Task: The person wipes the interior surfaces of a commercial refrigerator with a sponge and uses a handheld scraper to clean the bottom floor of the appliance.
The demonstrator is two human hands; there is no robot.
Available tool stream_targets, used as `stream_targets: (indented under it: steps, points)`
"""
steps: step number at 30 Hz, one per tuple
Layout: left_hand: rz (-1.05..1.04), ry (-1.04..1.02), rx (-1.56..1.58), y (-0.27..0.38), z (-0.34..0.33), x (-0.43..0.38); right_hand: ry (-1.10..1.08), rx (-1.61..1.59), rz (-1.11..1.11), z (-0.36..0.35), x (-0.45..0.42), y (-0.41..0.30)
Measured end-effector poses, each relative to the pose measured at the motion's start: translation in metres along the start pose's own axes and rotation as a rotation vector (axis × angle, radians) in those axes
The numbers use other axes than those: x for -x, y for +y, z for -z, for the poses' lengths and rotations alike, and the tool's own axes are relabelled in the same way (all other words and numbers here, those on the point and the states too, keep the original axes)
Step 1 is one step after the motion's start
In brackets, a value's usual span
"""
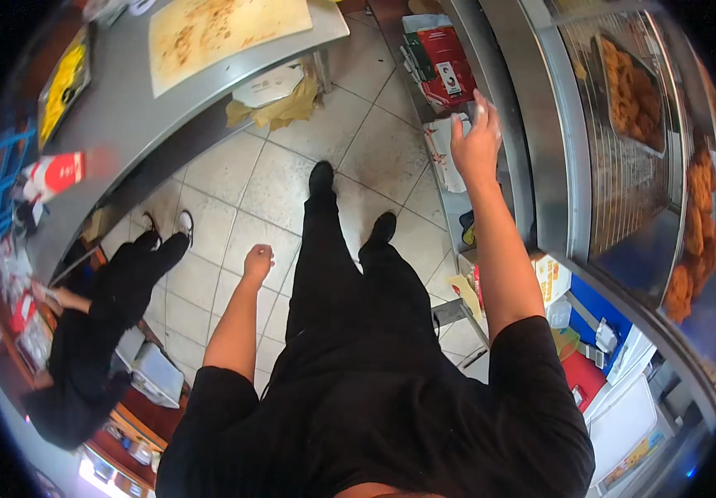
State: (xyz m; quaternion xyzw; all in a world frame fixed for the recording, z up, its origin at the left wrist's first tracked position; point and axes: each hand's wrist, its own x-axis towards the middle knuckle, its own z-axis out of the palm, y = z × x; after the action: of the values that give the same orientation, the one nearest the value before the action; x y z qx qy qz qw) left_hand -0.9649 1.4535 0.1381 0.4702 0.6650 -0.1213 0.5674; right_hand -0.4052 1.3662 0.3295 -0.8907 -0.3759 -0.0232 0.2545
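My right hand (pixel 479 140) is raised at the right, its fingers apart and nothing seen in it. It appears over the metal shelf unit, near flat white printed cartons (pixel 446 152) and just below a stack of red and green printed packaging (pixel 445 62). My left hand (pixel 259 261) hangs over the tiled floor with its fingers curled in; nothing shows in it. To the right, a metal tray of fried food pieces (pixel 635 99) rests on a wire rack (pixel 607 187), with more fried pieces (pixel 700 218) beyond.
A steel counter (pixel 121 106) at upper left bears a stained pale board (pixel 227 31), a tray of yellow food (pixel 62 93) and a red-and-white carton (pixel 62 169). A co-worker in black (pixel 109 299) stands at the left. The metal frame of the display case (pixel 557 124) runs along my right.
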Motion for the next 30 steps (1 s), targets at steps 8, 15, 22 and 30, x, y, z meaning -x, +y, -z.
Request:
stream_targets:
  steps: [8, 15, 22, 30]
  points:
    - [-0.017, -0.146, -0.161, 0.022, 0.024, -0.069, 0.041, 0.327, -0.075, -0.059, -0.126, -0.008]
    - [0.033, -0.176, -0.251, 0.042, 0.049, -0.126, 0.110, 0.465, -0.238, -0.096, -0.179, -0.009]
    - [0.044, -0.259, -0.195, 0.063, 0.051, -0.142, 0.160, 0.578, -0.288, -0.110, -0.188, -0.011]
    - [0.009, -0.248, -0.201, 0.057, 0.041, -0.144, 0.324, 0.464, -0.239, -0.102, -0.157, -0.009]
